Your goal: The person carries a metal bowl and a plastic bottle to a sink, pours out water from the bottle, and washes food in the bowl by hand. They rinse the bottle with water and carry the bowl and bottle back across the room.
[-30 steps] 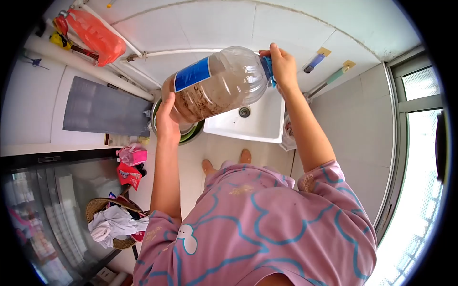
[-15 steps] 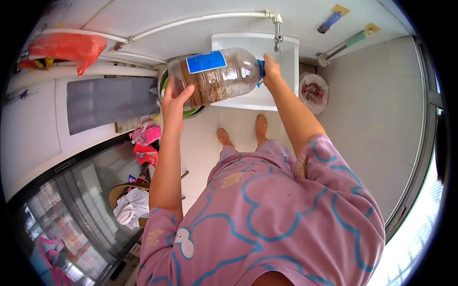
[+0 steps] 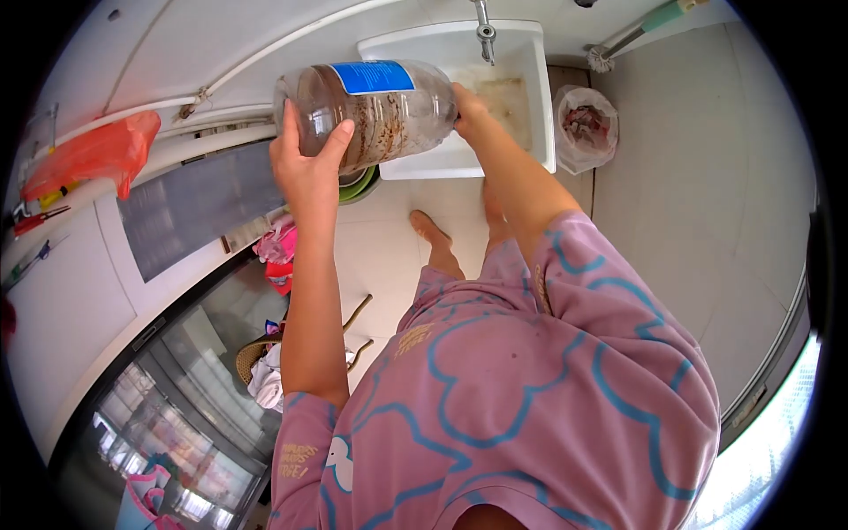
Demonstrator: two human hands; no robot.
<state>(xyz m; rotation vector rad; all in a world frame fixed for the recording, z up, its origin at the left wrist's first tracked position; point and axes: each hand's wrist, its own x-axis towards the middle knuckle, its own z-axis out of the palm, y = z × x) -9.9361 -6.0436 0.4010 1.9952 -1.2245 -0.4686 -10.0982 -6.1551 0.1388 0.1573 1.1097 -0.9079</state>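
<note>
While the wearer in the pink patterned shirt (image 3: 503,380) looks down, both hands are on one big clear plastic bottle (image 3: 389,119), held sideways in the air. Left hand (image 3: 309,168) clamps the base end, thumb and fingers spread over the side. Right hand (image 3: 471,110) grips the neck end; it covers the mouth, so can't tell if a cap is on. Blue label (image 3: 375,77) faces up, brown grime streaks the wall below it.

Bottle sits over the left part of a white sink (image 3: 538,88), neck pointing right. Can't tell if it touches the rim. Right part of the sink has a patch of murky brown liquid (image 3: 505,106).

Lower down: green basin (image 3: 358,187) just beside the sink, partly behind the bottle; feet on the floor in front. Bin (image 3: 587,159) with a clear liner and some waste in it, right of the sink. Wicker basket (image 3: 249,355) with white cloth (image 3: 267,378) off to the left, pink and red items (image 3: 279,247) near it.

On the wall: metal faucet (image 3: 485,34) over the sink, white pipe (image 3: 283,51) running left, red plastic bag (image 3: 102,159) at far left, brush (image 3: 601,58) with a green handle at right.
</note>
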